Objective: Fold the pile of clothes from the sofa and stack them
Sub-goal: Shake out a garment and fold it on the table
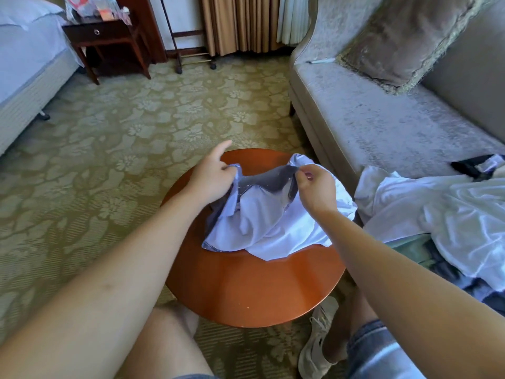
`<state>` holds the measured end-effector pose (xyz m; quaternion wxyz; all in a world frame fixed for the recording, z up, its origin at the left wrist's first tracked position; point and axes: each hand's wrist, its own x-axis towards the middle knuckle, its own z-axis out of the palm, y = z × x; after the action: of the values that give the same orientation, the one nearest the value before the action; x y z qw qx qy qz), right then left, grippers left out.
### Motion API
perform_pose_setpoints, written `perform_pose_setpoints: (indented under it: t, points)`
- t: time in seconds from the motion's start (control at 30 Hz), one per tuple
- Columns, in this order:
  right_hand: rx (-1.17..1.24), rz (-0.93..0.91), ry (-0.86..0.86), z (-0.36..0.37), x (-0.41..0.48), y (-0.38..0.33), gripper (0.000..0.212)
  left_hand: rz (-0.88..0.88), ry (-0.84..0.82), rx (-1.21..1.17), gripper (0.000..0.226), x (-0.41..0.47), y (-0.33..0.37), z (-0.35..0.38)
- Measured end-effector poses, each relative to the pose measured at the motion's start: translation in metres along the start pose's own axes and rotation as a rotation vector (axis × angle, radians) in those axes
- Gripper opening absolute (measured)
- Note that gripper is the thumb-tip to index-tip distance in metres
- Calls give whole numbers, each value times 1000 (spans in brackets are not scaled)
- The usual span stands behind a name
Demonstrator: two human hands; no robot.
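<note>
Bare forearms reach over the round table. The left hand and right hand each pinch the top edge of a white shirt, which lies bunched on the table beneath them. Nothing looks folded or stacked yet. Right of the right hand, the pile of clothes waits on the sofa.

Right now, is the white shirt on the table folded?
Not folded. The white shirt lies crumpled on the round table, its top edge pinched by the left hand and right hand.
</note>
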<state>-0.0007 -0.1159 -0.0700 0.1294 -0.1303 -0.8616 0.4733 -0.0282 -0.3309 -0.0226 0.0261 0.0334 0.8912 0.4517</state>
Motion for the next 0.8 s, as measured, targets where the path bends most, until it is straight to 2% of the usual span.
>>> perform_pose_setpoints:
  t: [0.17,0.2,0.27,0.33,0.47,0.53,0.63,0.8]
  points:
    - [281,-133,-239,-21,-14,-42,21,79,-275,61,68,-15,44,15]
    - [297,-147,-269,-27,-18,-48,19,93,-331,38,61,-20,55,17]
    - [326,-157,-287,-38,-24,-55,17,125,-370,25,33,-28,70,20]
    - [373,-137,-289,-46,-30,-54,18,117,-334,45,16,-33,77,20]
    - [494,-49,-332,-47,-46,-48,17,84,-279,85,16,-41,77,24]
    - [449,-12,-393,-41,-56,-40,6,59,-211,41,15,-44,77,25]
    - [277,22,-443,-32,-71,-28,8,16,-121,-55,15,-47,79,22]
    - [367,33,-392,-26,-78,-33,26,7,-42,-74,14,-52,80,13]
